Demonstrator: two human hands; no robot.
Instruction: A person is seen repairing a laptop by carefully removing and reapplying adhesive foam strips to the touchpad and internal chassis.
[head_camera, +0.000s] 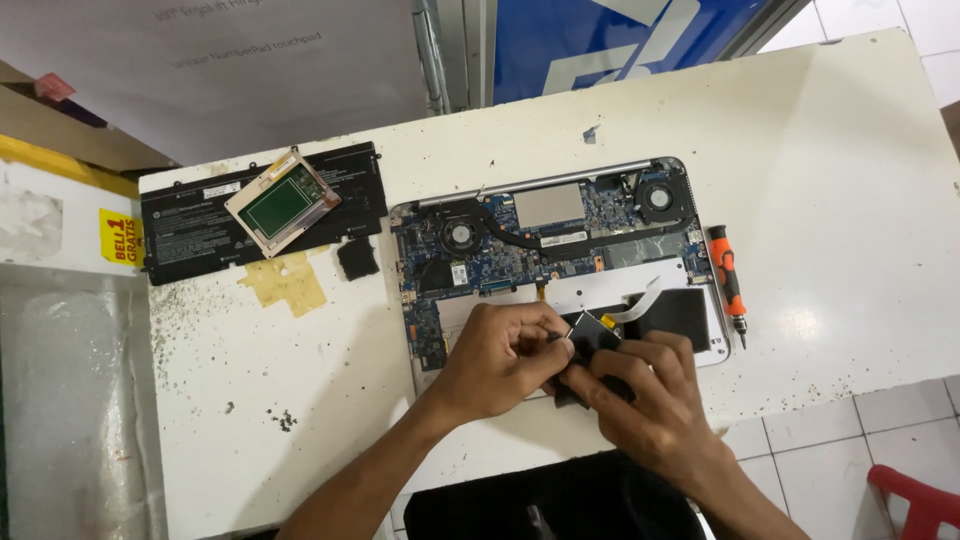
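An opened laptop (560, 235) lies bottom-up on a white table (830, 170), its blue circuit board, two fans and copper heat pipe exposed. Over the laptop's near edge, both hands meet on a small black part (592, 338). My right hand (650, 400) grips the part from below. My left hand (500, 355) pinches its upper left edge with the fingertips. A white flat ribbon cable (640, 300) curls just behind the part.
A black flat battery (190, 225) lies at the table's back left with a framed green touchpad module (280, 203) on it. Beside it are a small black pad (358, 258) and yellowish tape (288, 283). An orange-and-black screwdriver (727, 280) lies right of the laptop. A red stool corner (915, 500) shows at bottom right.
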